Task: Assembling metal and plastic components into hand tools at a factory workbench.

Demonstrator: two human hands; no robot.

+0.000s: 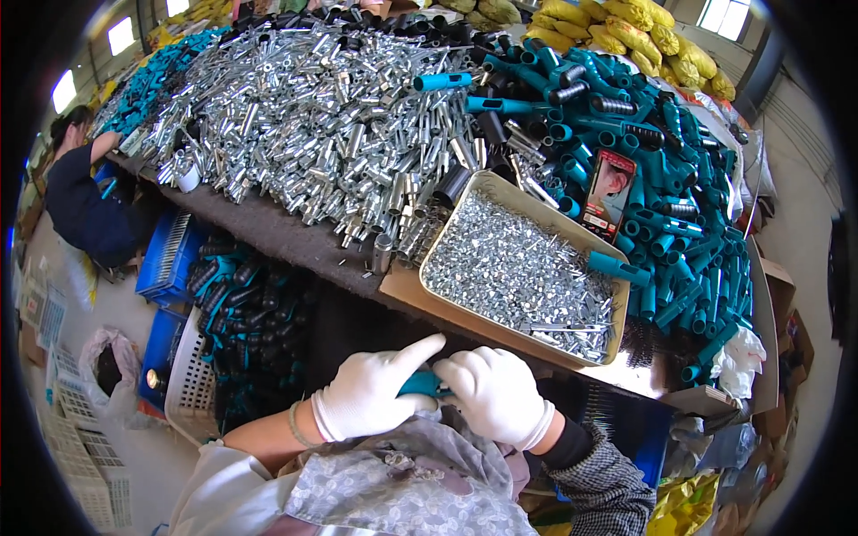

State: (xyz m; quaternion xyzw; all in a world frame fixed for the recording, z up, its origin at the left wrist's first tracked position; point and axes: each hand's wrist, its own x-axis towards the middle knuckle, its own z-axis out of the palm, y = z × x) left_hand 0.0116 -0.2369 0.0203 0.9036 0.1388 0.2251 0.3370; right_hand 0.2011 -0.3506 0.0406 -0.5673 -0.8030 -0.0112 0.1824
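Both my hands wear white gloves and meet just below the table's front edge. My left hand (371, 393) grips a teal handle piece (420, 384), with its index finger stretched toward the right. My right hand (496, 393) closes on the same piece from the other end. Just above them sits a shallow metal tray (465, 207) filled with small silver screws, with one teal handle (618, 268) lying on its right rim.
A big heap of silver metal tubes (313, 116) covers the table's left. Teal and black handles (661, 179) pile up on the right. A phone (609, 192) leans among them. Baskets of handles (241, 313) stand below left. Another person (85, 196) sits far left.
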